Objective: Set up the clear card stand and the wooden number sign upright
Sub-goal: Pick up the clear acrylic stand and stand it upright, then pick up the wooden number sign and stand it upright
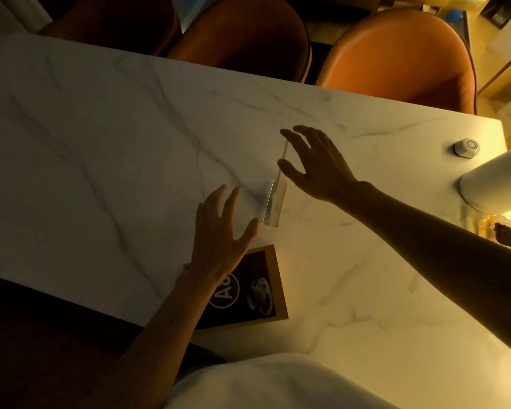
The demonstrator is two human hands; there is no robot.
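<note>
While the wooden number sign (252, 286) lay flat at the near edge, partly under the spread, empty left hand (222, 234), the clear card stand (273, 205) stood just beyond it. Farther off, the right hand (313, 160) hovered spread beside its thin pane, which looked stiff, slippery and light, best pinched by the edges.

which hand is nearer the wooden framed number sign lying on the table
Left. The left hand hovers open right over the flat black wooden-framed number sign, its wrist covering the sign's corner. The right hand is farther off, open beside the clear acrylic card stand.
</note>
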